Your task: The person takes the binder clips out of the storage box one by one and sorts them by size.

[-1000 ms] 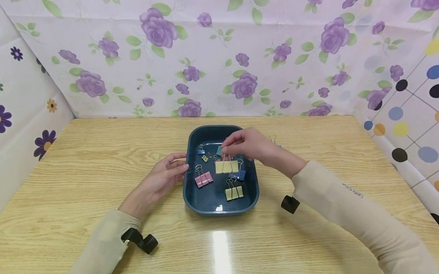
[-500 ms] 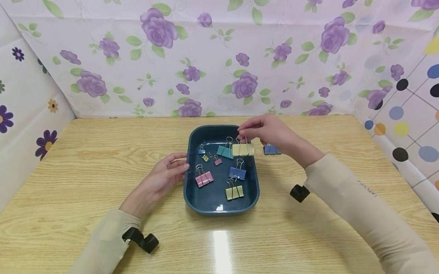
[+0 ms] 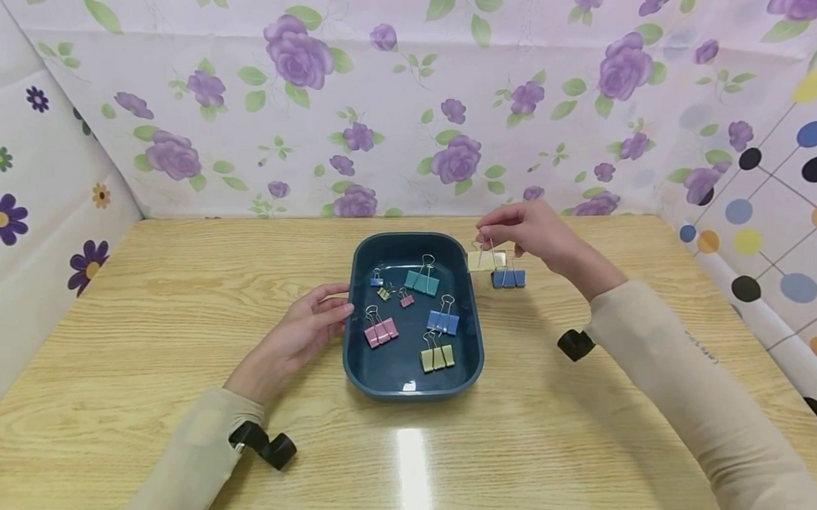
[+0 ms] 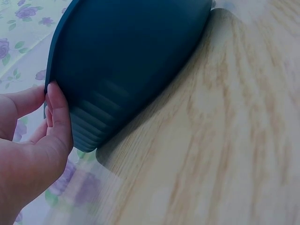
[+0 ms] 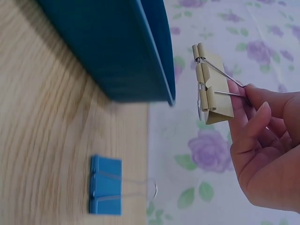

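Note:
A yellow binder clip (image 3: 486, 260) hangs from my right hand (image 3: 539, 235), just outside the tub's right wall. Thumb and fingers pinch its wire handles, and its body (image 5: 213, 89) points away from the palm in the right wrist view. On the table below it lies a blue binder clip (image 3: 509, 278). My left hand (image 3: 303, 330) holds the left rim of the dark blue plastic tub (image 3: 413, 392). Inside lie a teal clip (image 3: 421, 282), a second blue clip (image 3: 443, 322), a second yellow clip (image 3: 437, 357), a pink clip (image 3: 381, 332) and several tiny clips, including a pink one (image 3: 406, 301).
The wooden table (image 3: 181, 308) extends around the tub on all sides. Flowered cloth (image 3: 389, 98) hangs behind its far edge. Patterned cloths stand at the left (image 3: 41, 185) and right (image 3: 779, 219). Each wrist carries a black mount, one on the left sleeve (image 3: 263, 444).
My right hand has lifted the yellow binder clip out of the tub and carried it right, past the rim, near the blue clip on the table. The left hand stays at the rim.

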Demonstrator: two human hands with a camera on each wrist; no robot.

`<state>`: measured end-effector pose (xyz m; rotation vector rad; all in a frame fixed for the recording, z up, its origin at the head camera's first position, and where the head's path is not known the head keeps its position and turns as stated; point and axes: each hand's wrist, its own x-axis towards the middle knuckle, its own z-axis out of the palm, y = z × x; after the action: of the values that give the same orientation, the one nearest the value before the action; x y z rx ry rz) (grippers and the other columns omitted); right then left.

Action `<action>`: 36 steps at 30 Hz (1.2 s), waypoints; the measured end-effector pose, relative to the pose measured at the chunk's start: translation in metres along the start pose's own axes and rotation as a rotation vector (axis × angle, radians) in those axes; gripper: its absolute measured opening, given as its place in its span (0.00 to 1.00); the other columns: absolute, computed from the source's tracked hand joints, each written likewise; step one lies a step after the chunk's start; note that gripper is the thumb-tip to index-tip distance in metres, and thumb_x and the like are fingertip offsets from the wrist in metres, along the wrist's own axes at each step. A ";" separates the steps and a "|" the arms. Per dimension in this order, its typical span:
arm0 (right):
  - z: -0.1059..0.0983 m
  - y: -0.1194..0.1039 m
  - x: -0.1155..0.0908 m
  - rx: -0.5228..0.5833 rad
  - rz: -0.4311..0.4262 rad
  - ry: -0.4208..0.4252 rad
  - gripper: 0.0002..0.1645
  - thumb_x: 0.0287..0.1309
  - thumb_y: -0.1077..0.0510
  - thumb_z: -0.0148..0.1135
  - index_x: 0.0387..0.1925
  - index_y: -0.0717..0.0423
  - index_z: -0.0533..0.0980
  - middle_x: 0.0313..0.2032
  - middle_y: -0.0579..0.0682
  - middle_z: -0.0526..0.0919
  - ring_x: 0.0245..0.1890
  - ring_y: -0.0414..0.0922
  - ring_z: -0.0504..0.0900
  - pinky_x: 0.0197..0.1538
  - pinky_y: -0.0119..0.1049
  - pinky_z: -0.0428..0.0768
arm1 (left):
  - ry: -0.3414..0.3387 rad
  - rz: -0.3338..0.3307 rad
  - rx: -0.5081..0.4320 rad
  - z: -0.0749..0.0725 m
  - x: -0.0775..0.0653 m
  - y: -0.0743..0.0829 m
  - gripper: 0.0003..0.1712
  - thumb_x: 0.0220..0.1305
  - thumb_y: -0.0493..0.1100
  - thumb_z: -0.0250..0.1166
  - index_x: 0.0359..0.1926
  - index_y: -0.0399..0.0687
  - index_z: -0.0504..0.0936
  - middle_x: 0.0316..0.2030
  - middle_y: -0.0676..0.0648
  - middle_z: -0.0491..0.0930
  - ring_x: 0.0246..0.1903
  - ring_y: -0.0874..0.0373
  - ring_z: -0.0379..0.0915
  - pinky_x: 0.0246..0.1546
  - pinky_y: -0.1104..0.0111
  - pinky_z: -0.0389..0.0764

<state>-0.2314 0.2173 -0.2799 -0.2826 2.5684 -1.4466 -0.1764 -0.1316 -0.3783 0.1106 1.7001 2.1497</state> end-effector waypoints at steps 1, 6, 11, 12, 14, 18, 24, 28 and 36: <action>-0.002 0.002 0.001 0.000 0.002 0.005 0.15 0.66 0.56 0.60 0.49 0.61 0.80 0.35 0.50 0.86 0.38 0.44 0.82 0.25 0.33 0.69 | 0.000 -0.001 0.001 0.000 0.000 0.000 0.28 0.68 0.31 0.56 0.65 0.30 0.58 0.45 0.42 0.72 0.40 0.57 0.75 0.44 0.70 0.78; -0.014 0.014 0.004 0.011 0.013 0.016 0.17 0.66 0.55 0.60 0.51 0.61 0.79 0.35 0.48 0.86 0.38 0.42 0.82 0.27 0.34 0.69 | 0.005 -0.008 0.003 0.001 0.001 0.000 0.27 0.69 0.31 0.56 0.65 0.32 0.59 0.46 0.41 0.72 0.40 0.57 0.75 0.44 0.70 0.78; -0.026 0.026 0.005 0.022 0.029 0.016 0.19 0.67 0.55 0.59 0.53 0.62 0.78 0.36 0.47 0.85 0.39 0.41 0.82 0.28 0.34 0.70 | 0.001 -0.002 0.003 0.000 0.001 0.000 0.27 0.69 0.30 0.55 0.65 0.31 0.59 0.45 0.41 0.72 0.40 0.58 0.75 0.44 0.71 0.78; -0.028 0.028 0.004 0.025 0.033 0.014 0.19 0.67 0.55 0.59 0.53 0.63 0.78 0.36 0.47 0.85 0.39 0.41 0.82 0.29 0.35 0.70 | 0.001 -0.001 0.002 0.000 0.001 0.000 0.27 0.69 0.30 0.55 0.65 0.30 0.58 0.45 0.41 0.72 0.40 0.58 0.75 0.44 0.71 0.78; -0.032 0.032 0.004 0.025 0.046 0.015 0.20 0.67 0.54 0.58 0.54 0.63 0.77 0.36 0.47 0.85 0.39 0.40 0.82 0.30 0.35 0.71 | 0.003 -0.002 0.000 0.000 0.001 0.001 0.26 0.69 0.30 0.55 0.65 0.30 0.59 0.45 0.41 0.73 0.39 0.58 0.75 0.44 0.71 0.78; -0.041 0.040 0.003 0.021 0.074 0.018 0.21 0.68 0.53 0.57 0.55 0.63 0.75 0.39 0.48 0.85 0.40 0.38 0.82 0.35 0.36 0.74 | 0.007 -0.004 -0.002 0.001 0.000 0.001 0.26 0.69 0.30 0.55 0.64 0.30 0.59 0.44 0.41 0.72 0.39 0.58 0.75 0.43 0.71 0.78; -0.053 0.055 0.004 0.006 0.104 0.024 0.22 0.70 0.51 0.55 0.56 0.64 0.74 0.43 0.50 0.84 0.41 0.38 0.81 0.37 0.35 0.75 | 0.010 -0.005 0.004 0.000 0.000 0.001 0.26 0.69 0.30 0.55 0.65 0.30 0.59 0.45 0.41 0.72 0.39 0.58 0.75 0.44 0.71 0.78; -0.061 0.064 0.003 0.022 0.125 0.030 0.22 0.70 0.52 0.54 0.56 0.64 0.73 0.42 0.47 0.84 0.41 0.37 0.81 0.37 0.35 0.76 | 0.014 -0.007 0.004 0.001 0.000 0.001 0.26 0.69 0.30 0.55 0.65 0.31 0.59 0.44 0.42 0.72 0.39 0.58 0.75 0.43 0.71 0.78; -0.071 0.081 0.000 0.037 0.164 0.023 0.23 0.70 0.52 0.53 0.56 0.66 0.72 0.41 0.47 0.85 0.39 0.36 0.82 0.39 0.37 0.78 | 0.013 -0.006 0.012 0.001 0.000 0.001 0.26 0.69 0.30 0.54 0.65 0.30 0.58 0.44 0.42 0.73 0.39 0.59 0.75 0.43 0.71 0.78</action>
<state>-0.2555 0.3172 -0.3129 -0.0493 2.5120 -1.4441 -0.1766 -0.1313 -0.3773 0.0953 1.7183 2.1410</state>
